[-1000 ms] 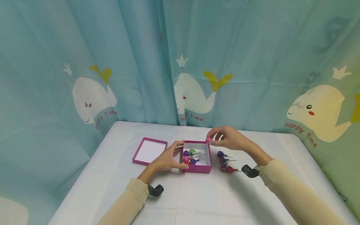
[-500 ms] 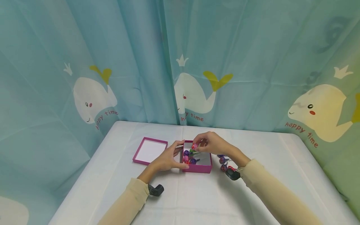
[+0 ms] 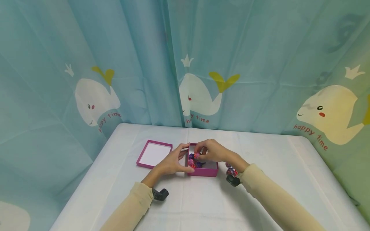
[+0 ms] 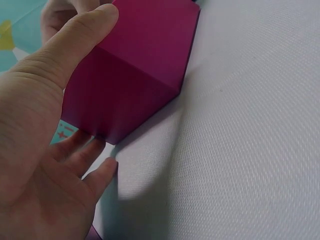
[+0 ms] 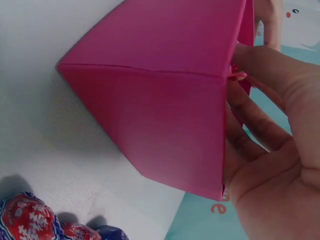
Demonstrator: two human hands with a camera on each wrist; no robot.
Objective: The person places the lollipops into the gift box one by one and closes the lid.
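Note:
An uncovered magenta box (image 3: 203, 173) stands on the white table, with several wrapped lollipops inside, among them a dark purple one (image 3: 198, 165). My left hand (image 3: 172, 163) holds the box's left side, thumb at the front wall and fingers spread along the left wall and back corner. The left wrist view shows that thumb (image 4: 82, 31) laid over the box's edge. Reaching down into the box, my right hand (image 3: 213, 151) pinches a pink-red lollipop (image 3: 197, 155) close above the other lollipops. In the right wrist view the box wall (image 5: 170, 117) hides most of those fingertips.
The magenta-rimmed box lid (image 3: 154, 154) lies inner side up left of the box, partly behind my left hand. Right of the box, several lollipops (image 3: 230, 171) lie on the table, partly covered by my right wrist. A teal whale-print curtain (image 3: 150, 64) hangs behind the table.
My right hand has carried the pink-red lollipop leftward from the box's back right corner and down into the box. My left hand has kept its hold on the box.

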